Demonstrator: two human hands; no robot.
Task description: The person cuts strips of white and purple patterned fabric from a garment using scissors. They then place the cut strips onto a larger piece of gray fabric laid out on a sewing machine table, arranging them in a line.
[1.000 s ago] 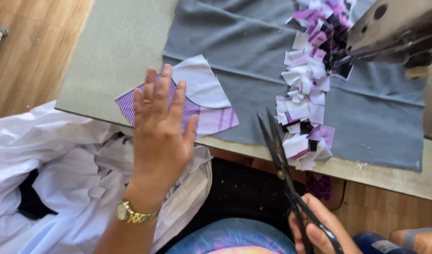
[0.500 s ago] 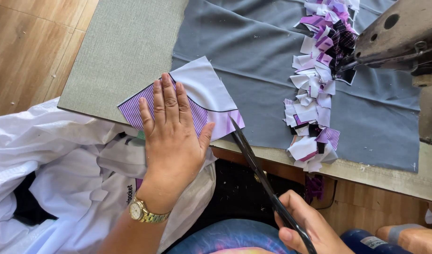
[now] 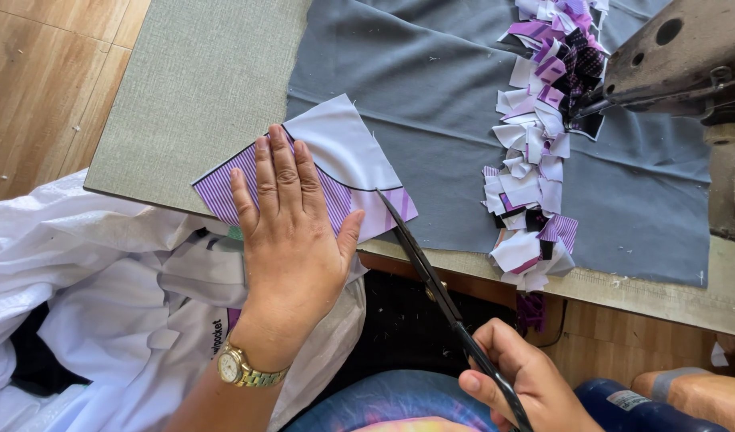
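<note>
Under left hand [image 3: 291, 240] — striped purple-white patch [image 3: 335, 172], perhaps cotton.

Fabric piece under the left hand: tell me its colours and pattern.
The fabric piece is part purple-and-white stripes, part plain pale lilac-white, divided by a dark curved line. Head view.

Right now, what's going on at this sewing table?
A person is working at a sewing table. The left hand presses flat on a purple-striped and white fabric piece near the table edge. The right hand holds black scissors, the tips at the piece's right edge. A chain of small sewn patches trails over grey cloth toward the sewing machine. White fabric is heaped at the left.
</note>
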